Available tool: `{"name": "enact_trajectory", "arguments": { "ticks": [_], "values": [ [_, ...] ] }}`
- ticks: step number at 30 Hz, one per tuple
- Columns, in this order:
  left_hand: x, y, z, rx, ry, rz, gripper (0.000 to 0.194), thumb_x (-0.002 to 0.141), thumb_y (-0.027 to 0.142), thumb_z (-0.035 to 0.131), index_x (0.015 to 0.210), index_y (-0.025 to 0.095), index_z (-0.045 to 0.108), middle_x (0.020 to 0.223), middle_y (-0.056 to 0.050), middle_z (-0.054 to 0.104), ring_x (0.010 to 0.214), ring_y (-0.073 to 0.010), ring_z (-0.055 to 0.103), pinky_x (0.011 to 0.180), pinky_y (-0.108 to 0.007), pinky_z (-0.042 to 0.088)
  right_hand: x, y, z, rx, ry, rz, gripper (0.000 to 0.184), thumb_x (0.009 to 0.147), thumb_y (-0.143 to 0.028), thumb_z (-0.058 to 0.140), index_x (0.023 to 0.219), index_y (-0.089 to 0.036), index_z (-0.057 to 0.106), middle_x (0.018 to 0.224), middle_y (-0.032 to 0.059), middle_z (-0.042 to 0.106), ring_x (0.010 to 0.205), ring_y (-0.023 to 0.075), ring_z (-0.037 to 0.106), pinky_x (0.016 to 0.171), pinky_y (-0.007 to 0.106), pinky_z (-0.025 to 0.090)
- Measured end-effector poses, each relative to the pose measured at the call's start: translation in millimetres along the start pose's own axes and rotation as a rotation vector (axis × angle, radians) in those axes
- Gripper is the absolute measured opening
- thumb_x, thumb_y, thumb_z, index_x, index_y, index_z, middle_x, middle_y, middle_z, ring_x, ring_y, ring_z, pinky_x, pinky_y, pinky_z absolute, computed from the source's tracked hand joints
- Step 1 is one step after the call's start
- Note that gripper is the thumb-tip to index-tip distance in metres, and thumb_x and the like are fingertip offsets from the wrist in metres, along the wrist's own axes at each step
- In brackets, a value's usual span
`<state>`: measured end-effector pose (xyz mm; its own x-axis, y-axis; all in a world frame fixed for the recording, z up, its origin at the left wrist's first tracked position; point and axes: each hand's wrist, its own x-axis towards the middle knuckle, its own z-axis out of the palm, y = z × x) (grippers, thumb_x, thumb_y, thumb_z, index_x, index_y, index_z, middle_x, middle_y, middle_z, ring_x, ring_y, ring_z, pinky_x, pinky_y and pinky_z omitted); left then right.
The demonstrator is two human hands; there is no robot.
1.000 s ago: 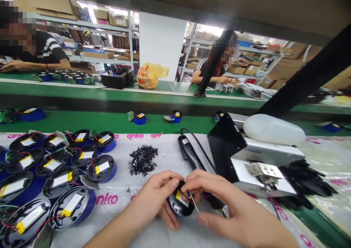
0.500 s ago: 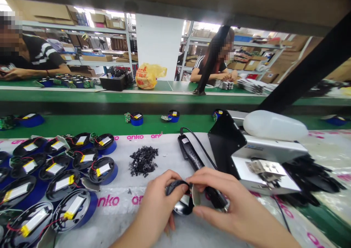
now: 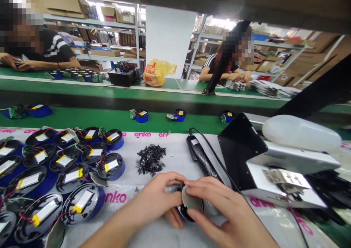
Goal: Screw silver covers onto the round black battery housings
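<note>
Low in the middle of the view, my left hand [image 3: 160, 195] is closed around the rim of a round black housing [image 3: 187, 215], partly hidden by my fingers. My right hand [image 3: 222, 206] pinches a pale, rounded circuit board [image 3: 192, 201] by its edges. The board lies tilted over the housing's opening; whether it touches inside cannot be seen. Just beyond my right hand lies a black electric screwdriver [image 3: 204, 160] with a cord. A heap of small black pieces [image 3: 150, 159] lies on the sheet beyond my left hand.
Several blue-rimmed housings with batteries [image 3: 82, 202] crowd the left side. A silver and black machine [image 3: 290, 186] stands at right, a translucent bottle [image 3: 300, 133] on top. More housings [image 3: 142, 115] sit on the green strip behind. Two people work across the bench, near a yellow bag [image 3: 156, 73].
My right hand has brought the circuit board from beside the housing to over its opening, turning it flatter. The whole view has shifted, so the bench items appear farther right.
</note>
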<state>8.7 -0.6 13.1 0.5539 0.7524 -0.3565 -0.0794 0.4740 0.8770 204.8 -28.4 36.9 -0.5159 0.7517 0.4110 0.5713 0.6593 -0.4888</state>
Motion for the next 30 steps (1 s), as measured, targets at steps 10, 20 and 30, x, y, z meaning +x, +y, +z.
{"name": "enact_trajectory", "arguments": {
  "ticks": [10, 20, 30],
  "values": [
    [-2.2, 3.5, -26.4, -0.261, -0.194, -0.133, 0.038, 0.081, 0.019, 0.073, 0.119, 0.014, 0.071, 0.077, -0.008, 0.077, 0.064, -0.0190, 0.078, 0.068, -0.027, 0.062, 0.6, -0.7, 3.3, -0.050, -0.073, -0.053, 0.023, 0.087, -0.013, 0.066, 0.108, -0.022, 0.070, 0.112, 0.0088, 0.073, 0.100, 0.0212, 0.066, 0.083, 0.031, 0.062],
    [-0.7, 2.2, -16.5, -0.077, -0.048, -0.082, 0.036, 0.085, 0.033, 0.072, 0.116, 0.015, 0.070, 0.064, -0.002, 0.074, 0.052, -0.0140, 0.073, 0.056, -0.021, 0.059, -7.8, -4.0, 0.5, -0.091, -0.166, 0.138, 0.028, 0.092, -0.019, 0.063, 0.116, -0.033, 0.067, 0.123, 0.0055, 0.060, 0.113, 0.0204, 0.061, 0.090, 0.032, 0.059],
    [-2.2, -5.1, -7.2, -0.009, -0.006, -0.029, 0.043, 0.079, 0.036, 0.078, 0.116, 0.017, 0.065, 0.119, -0.011, 0.071, 0.054, -0.0110, 0.073, 0.054, -0.021, 0.056, -11.4, -3.9, 9.0, -0.051, 0.070, 0.100, 0.018, 0.091, -0.019, 0.066, 0.108, -0.024, 0.068, 0.096, 0.0035, 0.076, 0.087, 0.0205, 0.069, 0.076, 0.030, 0.060]
  ]
}}
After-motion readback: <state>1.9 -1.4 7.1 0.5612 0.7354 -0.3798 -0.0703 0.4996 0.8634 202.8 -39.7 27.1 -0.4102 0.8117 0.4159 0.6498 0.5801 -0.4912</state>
